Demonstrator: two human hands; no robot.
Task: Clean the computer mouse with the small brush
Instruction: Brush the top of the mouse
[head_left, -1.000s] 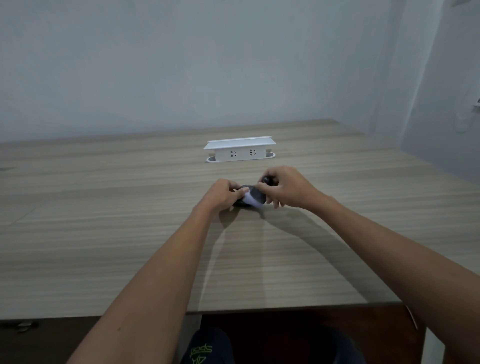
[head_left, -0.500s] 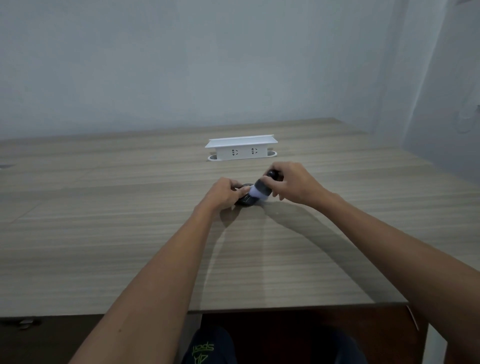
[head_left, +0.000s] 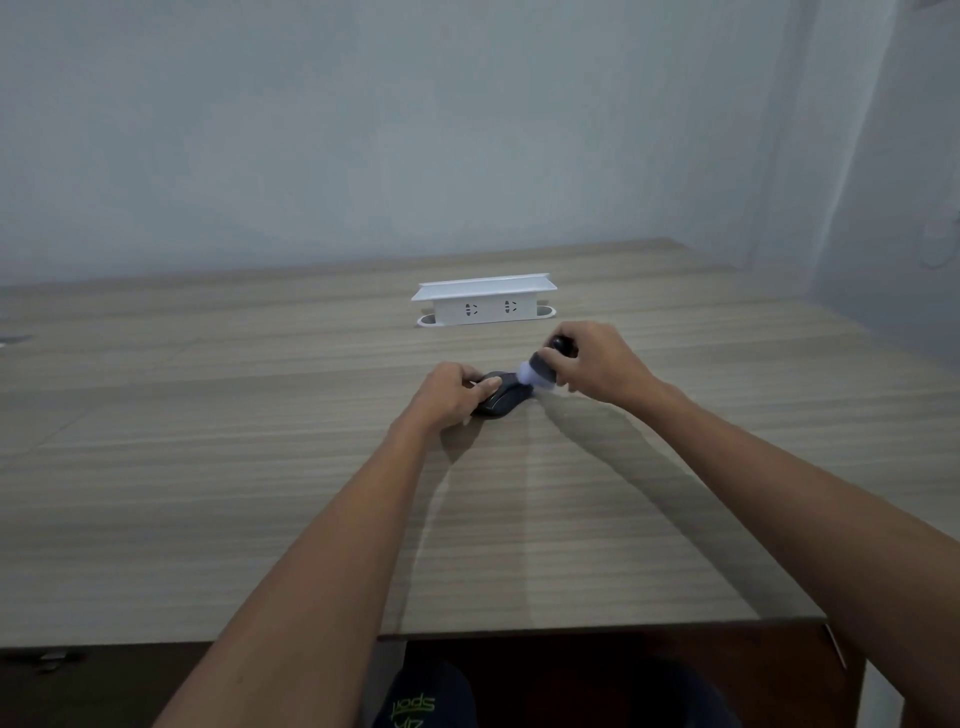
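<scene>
The left hand (head_left: 451, 397) grips the mouse (head_left: 501, 401) – small, smooth, likely slippery. The right hand (head_left: 597, 364) is closed around the soft-tipped brush (head_left: 540, 371) – best held by its handle.

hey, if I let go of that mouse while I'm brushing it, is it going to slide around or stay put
Probably slides a little. The computer mouse looks small and light, lying flat on the smooth wooden desk, so pushes from the small brush in the right hand could nudge it. Its low shape makes tipping unlikely. The left hand gripping it likely prevents that.
</scene>
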